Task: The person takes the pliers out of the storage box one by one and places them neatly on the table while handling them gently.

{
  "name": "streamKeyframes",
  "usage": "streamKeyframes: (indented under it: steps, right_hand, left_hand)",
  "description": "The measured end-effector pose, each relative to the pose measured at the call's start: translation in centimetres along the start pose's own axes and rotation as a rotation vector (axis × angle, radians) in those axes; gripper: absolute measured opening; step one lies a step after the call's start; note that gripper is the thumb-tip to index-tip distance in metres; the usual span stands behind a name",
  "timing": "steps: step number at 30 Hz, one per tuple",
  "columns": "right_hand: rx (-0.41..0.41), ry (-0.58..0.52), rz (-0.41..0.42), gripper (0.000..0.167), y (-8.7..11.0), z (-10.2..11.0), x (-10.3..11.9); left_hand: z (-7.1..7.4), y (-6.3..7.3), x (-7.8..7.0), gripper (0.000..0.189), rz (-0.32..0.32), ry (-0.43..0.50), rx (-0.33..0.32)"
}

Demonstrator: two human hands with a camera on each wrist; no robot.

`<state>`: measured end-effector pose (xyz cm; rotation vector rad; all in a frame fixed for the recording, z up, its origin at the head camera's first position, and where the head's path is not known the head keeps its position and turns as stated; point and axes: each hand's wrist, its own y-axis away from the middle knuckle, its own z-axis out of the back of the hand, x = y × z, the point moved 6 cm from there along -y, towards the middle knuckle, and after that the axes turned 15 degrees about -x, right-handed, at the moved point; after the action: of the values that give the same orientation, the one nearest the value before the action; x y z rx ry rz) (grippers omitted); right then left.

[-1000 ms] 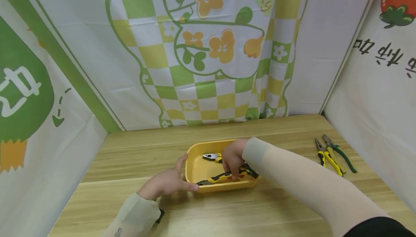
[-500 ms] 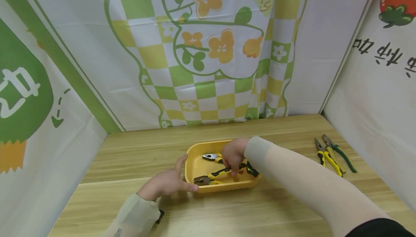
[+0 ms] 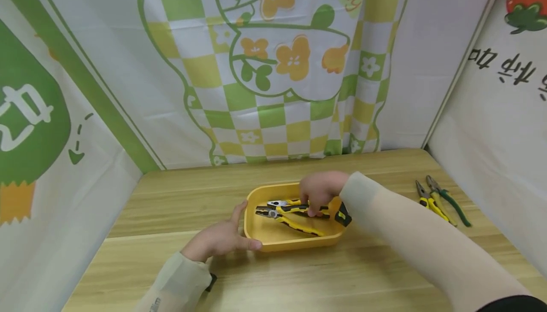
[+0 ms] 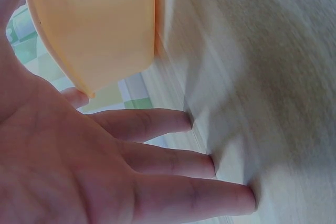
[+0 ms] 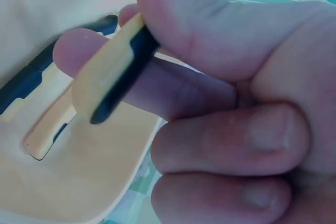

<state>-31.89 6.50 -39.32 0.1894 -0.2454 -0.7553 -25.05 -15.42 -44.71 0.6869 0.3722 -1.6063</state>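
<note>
A yellow plastic tray [image 3: 295,243] stands on the wooden table. My left hand [image 3: 220,241] steadies its left end, thumb and index finger touching the rim. In the left wrist view, the other fingers [image 4: 194,198] stretch straight down to the table. My right hand [image 3: 321,191] pinches one handle of yellow-and-black pliers [image 3: 301,228] in the tray; their jaws point left and the handles spread. Close up, the pinched handle end [image 5: 113,77] lies between thumb and index finger. Another pair of pliers with a bright silver head [image 3: 277,203] lies behind, partly hidden.
To the right on the table lie long-nose pliers with yellow-and-black handles [image 3: 424,201] and pliers with green handles [image 3: 456,207]. A printed cloth [image 3: 273,127] hangs behind the table. A small black piece [image 3: 343,215] sits under my right wrist.
The right hand has moved back and slightly right, bringing the pliers from the tray's near side to its middle, with the handles now visibly spread. The left hand stays on the rim.
</note>
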Motion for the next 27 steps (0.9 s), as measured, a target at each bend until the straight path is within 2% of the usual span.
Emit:
streamKeyframes:
  steps: [11,21,27]
  right_hand:
    - [-0.153,-0.152,0.019,0.027,1.9,1.2,-1.3]
    - [-0.319,-0.262,-0.118,0.026,3.1,1.3,-2.5]
    - [-0.373,-0.311,-0.138,0.025,3.7,1.1,-3.5]
  left_hand:
    - [0.0,0.0,0.0,0.135,0.005,0.017,0.007]
    - [0.1,-0.1,0.0,0.135,0.012,0.019,-0.002]
    - [0.0,-0.1,-0.1,0.135,0.004,0.013,-0.002]
